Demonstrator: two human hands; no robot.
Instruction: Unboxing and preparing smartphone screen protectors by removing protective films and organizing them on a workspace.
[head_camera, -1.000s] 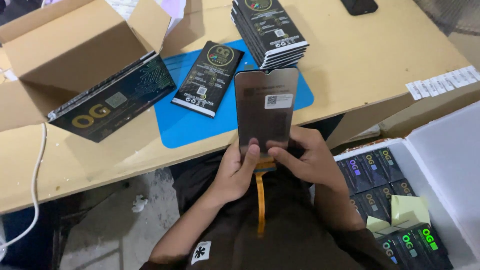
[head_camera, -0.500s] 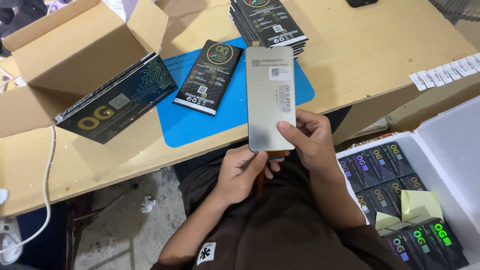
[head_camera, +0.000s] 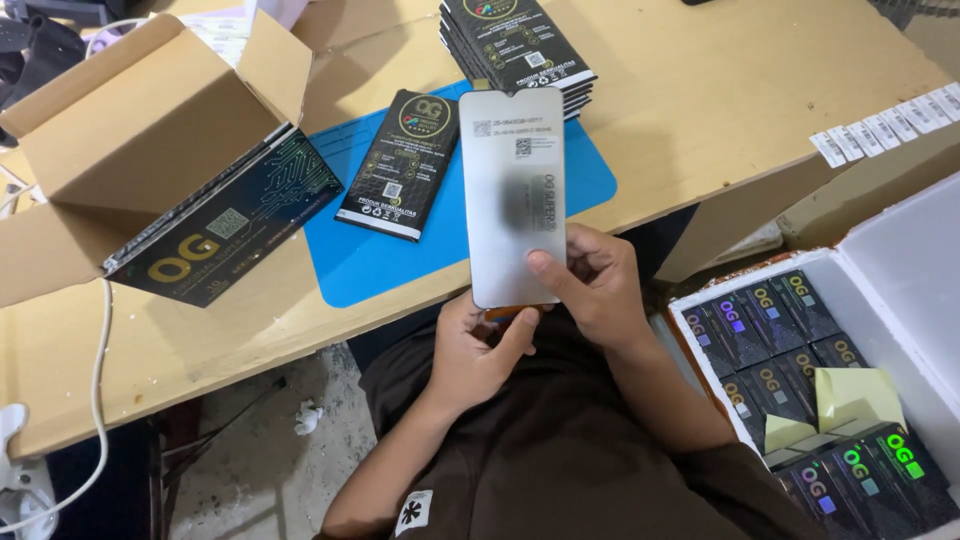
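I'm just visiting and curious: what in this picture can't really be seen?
- Head view: the panel's far face, turned away.
- Left hand: fingertips hidden behind the panel.
- Stack of black packs: cut by the top edge.
- Cardboard box: its inside faces away.
- Label strip: print too small.

I wear a dark brown short-sleeved shirt; its sleeves end above my elbows, leaving both forearms bare below each grip. A small white patch with a black star-like mark sits on the left sleeve's edge. My wrists and fingers carry nothing.
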